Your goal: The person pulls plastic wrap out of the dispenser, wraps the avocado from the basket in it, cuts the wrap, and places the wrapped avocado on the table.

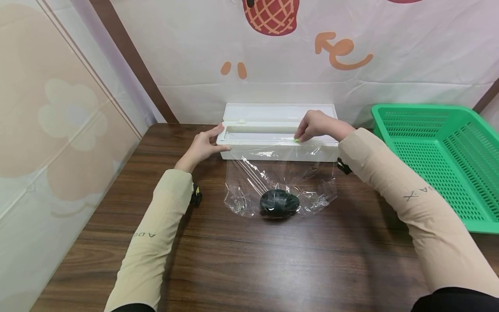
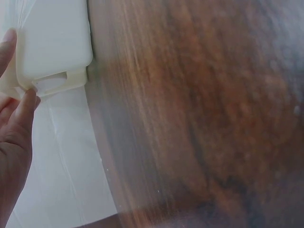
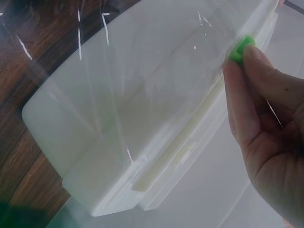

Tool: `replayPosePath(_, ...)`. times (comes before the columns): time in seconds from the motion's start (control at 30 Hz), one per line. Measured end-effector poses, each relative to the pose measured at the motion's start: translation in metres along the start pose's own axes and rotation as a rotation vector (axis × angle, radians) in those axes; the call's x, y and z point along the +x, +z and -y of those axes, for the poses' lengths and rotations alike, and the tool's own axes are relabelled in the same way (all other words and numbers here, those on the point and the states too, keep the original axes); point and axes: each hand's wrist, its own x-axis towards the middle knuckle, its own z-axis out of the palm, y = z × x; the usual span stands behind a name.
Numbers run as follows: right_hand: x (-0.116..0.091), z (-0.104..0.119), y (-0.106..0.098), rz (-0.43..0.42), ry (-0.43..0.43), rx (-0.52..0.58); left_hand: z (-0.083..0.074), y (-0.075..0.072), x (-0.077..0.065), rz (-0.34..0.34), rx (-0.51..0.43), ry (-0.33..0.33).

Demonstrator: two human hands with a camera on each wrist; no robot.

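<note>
A white cling film dispenser [image 1: 280, 152] lies lengthwise at the back of the table, its lid [image 1: 278, 112] tipped up behind it. My left hand [image 1: 205, 143] grips the dispenser's left end, thumb at the front and fingers at the back corner. Between thumb and fingers, my right hand [image 1: 317, 125] pinches a small green slide cutter [image 3: 242, 49] on the dispenser's top edge, right of its middle. Clear cling film [image 1: 241, 190] hangs from that edge over the front and spreads onto the table. It covers a dark, rounded, shiny object [image 1: 278, 203].
A green plastic basket [image 1: 432, 108] with slotted walls stands at the right, beside my right forearm. The wooden table [image 1: 249, 264] reaches back to a printed cloth [image 1: 187, 56], which also hangs along the left side.
</note>
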Motion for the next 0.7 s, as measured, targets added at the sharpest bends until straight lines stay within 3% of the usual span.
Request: replayPosePath(0.7,-0.0068,-0.0083,-0.0038,0.007,0.018,-0.010,-0.0005,0.0006,0.0001,-0.002,0.017,0.000)
